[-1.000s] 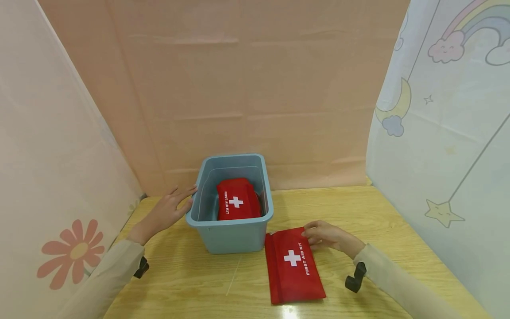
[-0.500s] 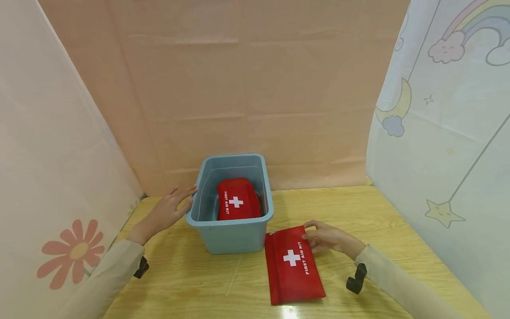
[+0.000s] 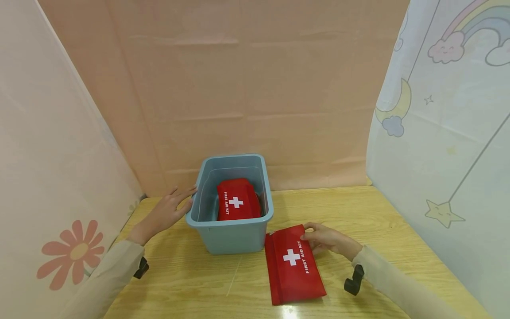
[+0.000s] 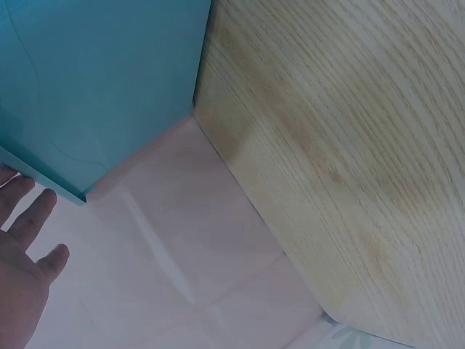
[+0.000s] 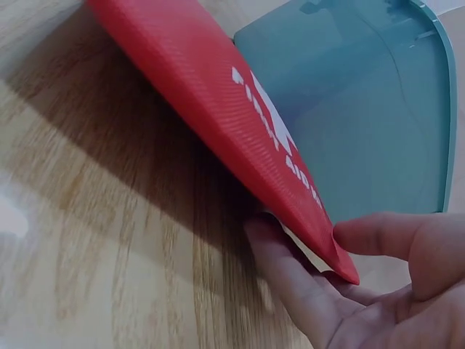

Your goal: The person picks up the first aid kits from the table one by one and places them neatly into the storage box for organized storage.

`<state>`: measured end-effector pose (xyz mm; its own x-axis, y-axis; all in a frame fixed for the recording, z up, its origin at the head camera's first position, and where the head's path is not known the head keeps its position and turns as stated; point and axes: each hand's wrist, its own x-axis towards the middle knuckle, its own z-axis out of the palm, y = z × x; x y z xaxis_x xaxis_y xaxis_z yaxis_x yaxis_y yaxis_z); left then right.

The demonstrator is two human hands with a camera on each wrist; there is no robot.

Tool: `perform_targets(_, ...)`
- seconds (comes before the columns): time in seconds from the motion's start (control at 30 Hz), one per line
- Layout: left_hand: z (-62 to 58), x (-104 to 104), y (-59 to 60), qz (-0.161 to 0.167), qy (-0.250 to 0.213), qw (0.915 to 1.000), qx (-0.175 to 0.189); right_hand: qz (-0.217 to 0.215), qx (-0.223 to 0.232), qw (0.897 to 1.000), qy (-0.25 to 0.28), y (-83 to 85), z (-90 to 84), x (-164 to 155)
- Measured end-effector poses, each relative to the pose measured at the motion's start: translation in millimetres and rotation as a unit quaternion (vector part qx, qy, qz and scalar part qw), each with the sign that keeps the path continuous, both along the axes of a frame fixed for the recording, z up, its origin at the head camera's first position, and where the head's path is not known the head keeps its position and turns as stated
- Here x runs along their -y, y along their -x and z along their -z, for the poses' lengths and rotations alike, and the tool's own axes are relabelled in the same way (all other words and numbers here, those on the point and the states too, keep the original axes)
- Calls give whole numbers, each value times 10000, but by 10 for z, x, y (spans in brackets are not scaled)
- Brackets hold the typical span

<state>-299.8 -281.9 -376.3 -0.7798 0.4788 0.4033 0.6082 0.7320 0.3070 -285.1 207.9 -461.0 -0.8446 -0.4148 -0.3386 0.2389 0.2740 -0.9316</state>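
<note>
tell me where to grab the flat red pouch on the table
Take the pouch at its far right corner, from the right side. It lies flat, but that corner is raised, so the right hand probably fits fingers under and thumb on top there. The bin blocks the left.

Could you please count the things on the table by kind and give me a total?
Red first aid pouches: 2, one in the bin, one on the table pinched at its corner by the right hand.
Blue plastic bins: 1, touched by the left hand.
Total: 3.
</note>
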Motion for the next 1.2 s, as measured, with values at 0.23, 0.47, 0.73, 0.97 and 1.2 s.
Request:
perform_targets(0.23, -12, -3, -10, -1, 6, 10000, -2, 8, 71, 9999, 112, -2, 30, -1)
perform_targets(0.47, -9, -1, -9, -13, 22, 10000, 44, -61, 50, 9998, 191, 21, 32, -3)
perform_targets(0.73, -2, 4, -4, -1, 30, 10000, 27, -193, 3, 9994, 300, 17, -8, -7)
perform_targets(0.97, 4, 8, 0, -10, 19, 10000, 7, -204, 21, 9989, 423, 22, -91, 5)
perform_targets(1.2, 2, 5, 1, -17, 32, 10000, 12, -150, -60, 9994, 321, 60, -138, -9)
